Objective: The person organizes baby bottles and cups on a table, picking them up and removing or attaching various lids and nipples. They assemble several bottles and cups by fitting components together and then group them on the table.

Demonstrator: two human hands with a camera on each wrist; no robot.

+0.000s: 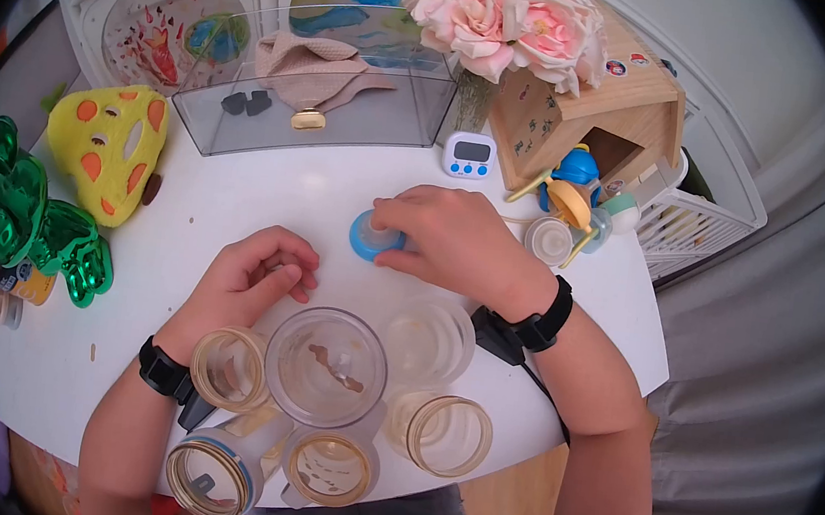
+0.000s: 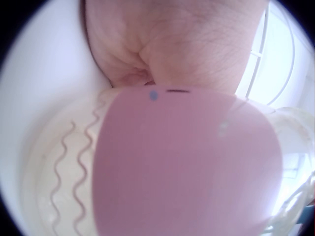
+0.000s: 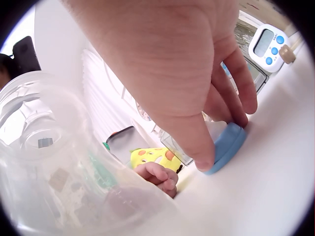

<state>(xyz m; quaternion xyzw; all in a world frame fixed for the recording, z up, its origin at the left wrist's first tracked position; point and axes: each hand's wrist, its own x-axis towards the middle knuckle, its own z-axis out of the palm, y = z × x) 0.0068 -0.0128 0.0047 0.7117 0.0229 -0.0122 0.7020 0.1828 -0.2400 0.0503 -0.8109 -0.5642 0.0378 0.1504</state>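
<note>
- Blue collar is resting on the white tabletop, beyond the wide container.
- Right hand is pinching it, thumb opposite fingers.
- Left hand is idling nearby, loosely curled, holding nothing.
- Opposed fingertips on the firm rim, sparing the translucent center, are probably giving the steadiest grip.

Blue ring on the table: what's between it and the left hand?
Bare white tabletop, nothing standing on it. The head view shows that gap between the left hand and the blue ring.
</note>
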